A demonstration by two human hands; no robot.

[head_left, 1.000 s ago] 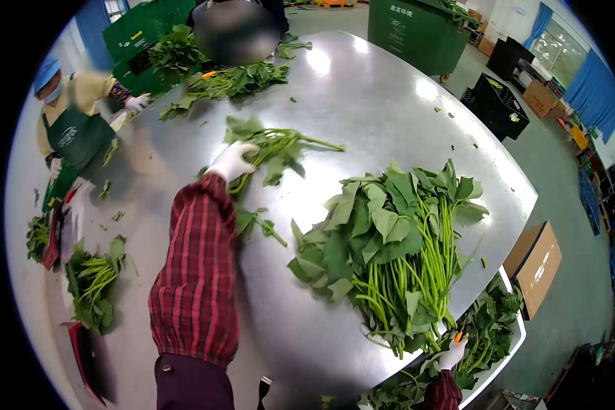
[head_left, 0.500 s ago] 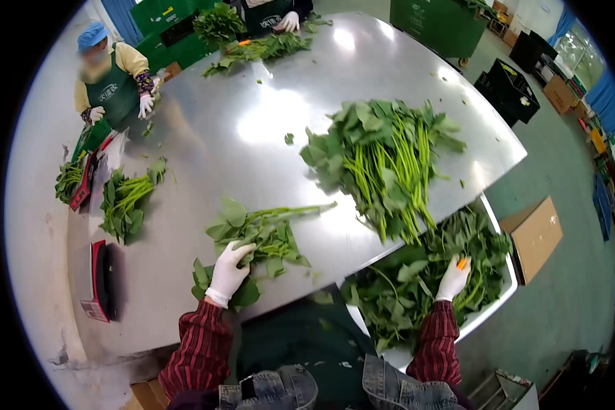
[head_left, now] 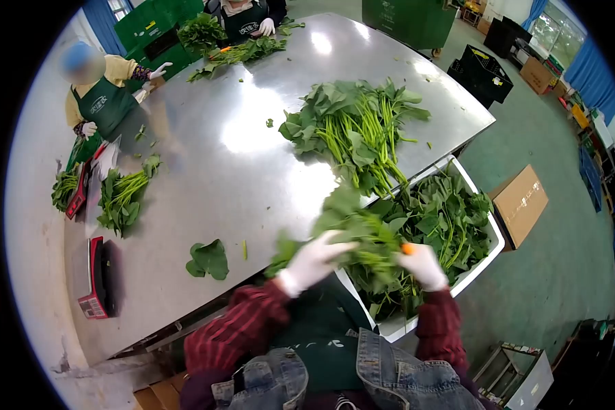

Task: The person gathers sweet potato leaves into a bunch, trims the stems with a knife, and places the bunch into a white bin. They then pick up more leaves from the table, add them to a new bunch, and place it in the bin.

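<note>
At the white tub (head_left: 499, 240), the left hand (head_left: 316, 261), half-curled, grips 1 leafy bunch (head_left: 362, 229); the right hand (head_left: 424, 266) bends against an orange piece (head_left: 408, 249), its hold too blurred to tell.

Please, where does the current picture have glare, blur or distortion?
Head view: glare whitens patches of the metal table; head view: the greens between left hand and right hand are smeared, probably by motion, while the large pile looks sharper; head view: edges look bowed, with black corners.
</note>
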